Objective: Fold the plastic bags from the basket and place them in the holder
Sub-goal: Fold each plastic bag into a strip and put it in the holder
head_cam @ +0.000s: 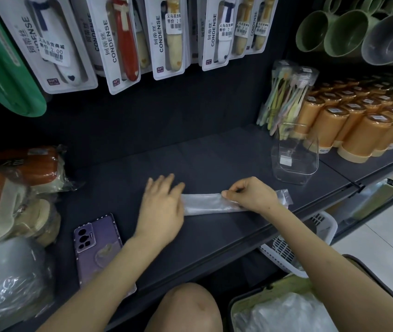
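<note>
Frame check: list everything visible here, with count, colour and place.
plastic bag: one, clear, folded strip on the shelf, under both hands
holder: one, clear, on the shelf, right of the bag
basket: one, olive green, bottom right, holding loose bags
phone: one, purple, shelf front left
toothbrush packs: several, white cards, hanging above
canisters: many, orange, adjoining shelf, right
cups: several, green and grey, top right
white basket: one, below the shelf
left hand: one, flat on the strip's left end
right hand: one, pinching the strip's top edge

A purple phone point(97, 245) and orange canisters point(363, 133) sit on the dark shelf point(214, 159).
</note>
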### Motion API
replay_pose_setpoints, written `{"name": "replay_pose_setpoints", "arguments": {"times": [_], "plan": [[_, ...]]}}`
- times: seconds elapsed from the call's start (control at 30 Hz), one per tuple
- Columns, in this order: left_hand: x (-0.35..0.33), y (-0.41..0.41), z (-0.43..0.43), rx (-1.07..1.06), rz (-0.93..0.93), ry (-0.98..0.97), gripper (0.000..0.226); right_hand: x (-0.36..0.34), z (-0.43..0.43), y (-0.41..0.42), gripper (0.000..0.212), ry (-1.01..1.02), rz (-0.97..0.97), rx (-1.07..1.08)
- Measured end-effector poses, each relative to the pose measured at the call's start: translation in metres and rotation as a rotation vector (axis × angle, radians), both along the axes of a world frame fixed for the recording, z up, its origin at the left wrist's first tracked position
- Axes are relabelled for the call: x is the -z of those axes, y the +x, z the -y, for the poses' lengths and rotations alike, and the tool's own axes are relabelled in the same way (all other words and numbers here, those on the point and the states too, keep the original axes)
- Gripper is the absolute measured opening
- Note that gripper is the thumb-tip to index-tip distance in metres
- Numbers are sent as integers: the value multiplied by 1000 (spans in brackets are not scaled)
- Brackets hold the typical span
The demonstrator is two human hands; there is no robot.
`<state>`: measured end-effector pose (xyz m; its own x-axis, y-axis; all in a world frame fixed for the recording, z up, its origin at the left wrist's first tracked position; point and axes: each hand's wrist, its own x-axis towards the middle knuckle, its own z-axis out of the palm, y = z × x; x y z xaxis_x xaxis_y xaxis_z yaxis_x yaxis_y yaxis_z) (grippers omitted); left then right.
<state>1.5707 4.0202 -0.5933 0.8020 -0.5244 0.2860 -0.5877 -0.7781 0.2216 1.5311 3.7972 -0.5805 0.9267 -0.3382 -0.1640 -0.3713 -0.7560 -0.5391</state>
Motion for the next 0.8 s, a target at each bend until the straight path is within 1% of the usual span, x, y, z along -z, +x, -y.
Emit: {"name": "replay_pose_setpoints", "arguments": {"times": [0.07, 0.13, 0.2, 0.3, 0.43, 0.47, 0.5, 0.53, 0.57, 0.6, 0.63, 0.67, 0.7, 0.73, 0.77, 0.8], "plan": [[3, -6, 10, 4, -201, 103, 48, -2, -1, 0, 24, -4, -15, 8], [11, -7, 15, -51, -293, 187, 51, -3, -2, 0, 23, -1, -17, 15], [17, -7, 16, -93, -318, 214, 53, -4, -2, 0, 23, 0, -19, 17], [23, -7, 16, -113, -289, 250, 55, -1, -1, 1, 23, -1, -25, 24], [22, -8, 19, -138, -295, 278, 60, -1, -2, 0, 32, 14, -9, 50], [22, -8, 20, -144, -307, 285, 61, -1, -3, -2, 30, 33, 30, 75], [21, -9, 20, -148, -315, 292, 62, -1, -5, -5, 26, -13, 113, 112], [21, -9, 20, -150, -316, 300, 62, -1, -7, -8, 22, -163, 253, 146], [21, -10, 20, -150, -316, 306, 63, 2, -9, -11, 22, -361, 429, 151], [20, -10, 20, -151, -318, 310, 64, 5, -16, -14, 26, -505, 576, 111], [20, -9, 20, -151, -323, 311, 65, 8, -24, -16, 31, -574, 656, 28], [19, -9, 20, -153, -330, 313, 67, 14, -33, -17, 36, -616, 662, -75], [18, -9, 20, -153, -335, 316, 68, 22, -41, -16, 41, -636, 607, -195], [18, -10, 21, -154, -338, 320, 68, 26, -49, -18, 48, -601, 466, -303], [17, -10, 21, -156, -336, 324, 69, 28, -55, -19, 59, -552, 307, -371], [17, -10, 21, -158, -333, 327, 69, 30, -54, -22, 74, -509, 187, -403]]}}
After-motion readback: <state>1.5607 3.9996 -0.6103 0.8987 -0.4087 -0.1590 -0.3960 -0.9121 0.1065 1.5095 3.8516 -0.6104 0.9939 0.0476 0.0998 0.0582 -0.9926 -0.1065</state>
